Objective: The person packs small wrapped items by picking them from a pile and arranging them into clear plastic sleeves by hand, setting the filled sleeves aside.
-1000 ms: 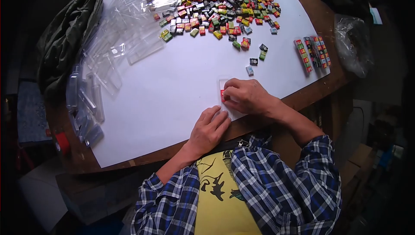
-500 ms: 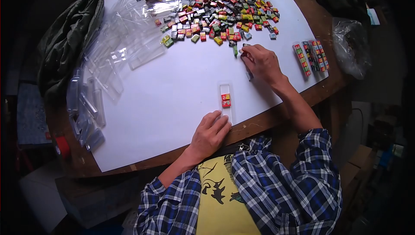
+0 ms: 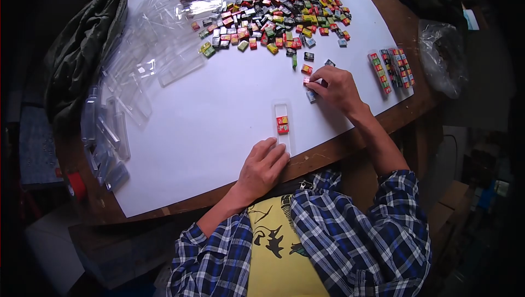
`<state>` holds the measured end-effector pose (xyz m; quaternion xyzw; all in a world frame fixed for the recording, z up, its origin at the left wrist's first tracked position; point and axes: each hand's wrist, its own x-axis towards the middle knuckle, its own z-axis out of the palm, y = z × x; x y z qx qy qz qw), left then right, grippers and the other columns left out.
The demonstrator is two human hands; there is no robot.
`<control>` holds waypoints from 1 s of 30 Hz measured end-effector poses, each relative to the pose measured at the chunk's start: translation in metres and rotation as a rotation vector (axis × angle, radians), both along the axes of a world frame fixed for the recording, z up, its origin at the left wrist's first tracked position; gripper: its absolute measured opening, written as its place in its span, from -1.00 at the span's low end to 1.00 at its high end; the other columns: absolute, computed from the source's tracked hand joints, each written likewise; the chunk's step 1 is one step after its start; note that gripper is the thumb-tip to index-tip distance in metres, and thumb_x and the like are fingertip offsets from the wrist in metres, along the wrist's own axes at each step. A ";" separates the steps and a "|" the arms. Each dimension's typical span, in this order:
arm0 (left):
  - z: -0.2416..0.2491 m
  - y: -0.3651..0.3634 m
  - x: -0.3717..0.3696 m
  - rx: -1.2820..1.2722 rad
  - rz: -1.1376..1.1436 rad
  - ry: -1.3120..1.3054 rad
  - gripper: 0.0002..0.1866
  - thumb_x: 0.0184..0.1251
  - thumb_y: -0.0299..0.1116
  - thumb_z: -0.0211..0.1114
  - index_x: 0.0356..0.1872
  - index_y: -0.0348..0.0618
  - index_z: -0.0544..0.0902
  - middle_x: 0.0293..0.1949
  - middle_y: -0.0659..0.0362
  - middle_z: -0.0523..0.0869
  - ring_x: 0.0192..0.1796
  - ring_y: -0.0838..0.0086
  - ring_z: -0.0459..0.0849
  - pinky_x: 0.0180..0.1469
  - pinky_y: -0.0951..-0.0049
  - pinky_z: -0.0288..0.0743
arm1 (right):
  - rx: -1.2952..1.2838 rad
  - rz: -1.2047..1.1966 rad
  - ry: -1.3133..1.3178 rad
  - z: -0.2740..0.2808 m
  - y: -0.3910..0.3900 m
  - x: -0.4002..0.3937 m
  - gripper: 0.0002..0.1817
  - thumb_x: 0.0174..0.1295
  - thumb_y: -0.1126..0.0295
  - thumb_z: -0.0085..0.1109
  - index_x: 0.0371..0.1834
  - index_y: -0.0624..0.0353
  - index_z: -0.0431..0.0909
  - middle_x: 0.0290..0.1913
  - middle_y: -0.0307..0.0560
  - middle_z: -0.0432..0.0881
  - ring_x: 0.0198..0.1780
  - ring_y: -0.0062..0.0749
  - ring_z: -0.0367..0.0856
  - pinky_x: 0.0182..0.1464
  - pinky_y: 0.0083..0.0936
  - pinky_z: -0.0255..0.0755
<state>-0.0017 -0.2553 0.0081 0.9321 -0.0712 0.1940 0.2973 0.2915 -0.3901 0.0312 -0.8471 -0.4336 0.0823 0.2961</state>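
A narrow clear plastic case (image 3: 281, 110) lies on the white sheet, with two small red-and-yellow boxes (image 3: 282, 125) in its middle. My left hand (image 3: 261, 169) holds the case's near end, fingers closed over it and thumb hidden. To the right, my right hand (image 3: 338, 92) is low over the sheet, its thumb and forefinger pinched at a small red box (image 3: 307, 81). Just below those fingertips is a pale blue-grey box (image 3: 311, 96). Beyond them lie a red-and-yellow box (image 3: 307, 69), a black box (image 3: 309, 56) and a green box (image 3: 294, 62).
A large heap of small coloured boxes (image 3: 273, 15) spreads across the back. Clear plastic covers (image 3: 158, 51) and cases (image 3: 106, 133) cover the left side. Filled cases (image 3: 391, 70) stand at the right edge, beside a clear bag (image 3: 443, 59). Red tape (image 3: 77, 186) sits at left.
My right hand has moved nearer to me, from the heap's edge to the red box. Loose boxes now show where it was. The left hand stays on the case.
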 end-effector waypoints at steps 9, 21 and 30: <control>0.006 0.000 0.003 0.010 0.043 -0.027 -0.71 0.17 -0.52 0.53 -0.05 -0.23 0.80 0.09 0.09 0.81 0.25 0.06 0.72 0.27 0.10 0.67 | 0.006 0.063 -0.075 0.003 0.017 0.015 -0.79 0.20 0.45 0.62 -0.19 0.22 0.75 -0.04 -0.06 0.81 -0.39 -0.46 0.72 -0.30 -0.47 0.65; 0.001 0.001 0.000 0.023 0.019 -0.021 -0.70 0.23 -0.46 0.44 -0.02 -0.33 0.76 0.13 0.03 0.75 0.23 0.09 0.69 0.29 0.09 0.61 | 0.071 0.275 0.023 0.017 0.002 -0.065 -0.77 0.18 0.50 0.60 -0.18 0.16 0.69 0.01 -0.08 0.78 -0.39 -0.48 0.73 -0.34 -0.51 0.65; 0.001 0.000 0.000 0.016 0.025 -0.024 -0.69 0.22 -0.47 0.44 -0.01 -0.33 0.76 0.12 0.02 0.75 0.24 0.07 0.69 0.29 0.09 0.62 | 0.124 0.323 0.054 0.002 0.020 -0.068 -0.76 0.22 0.49 0.61 -0.12 0.17 0.73 0.03 -0.08 0.79 -0.32 -0.41 0.79 -0.28 -0.50 0.70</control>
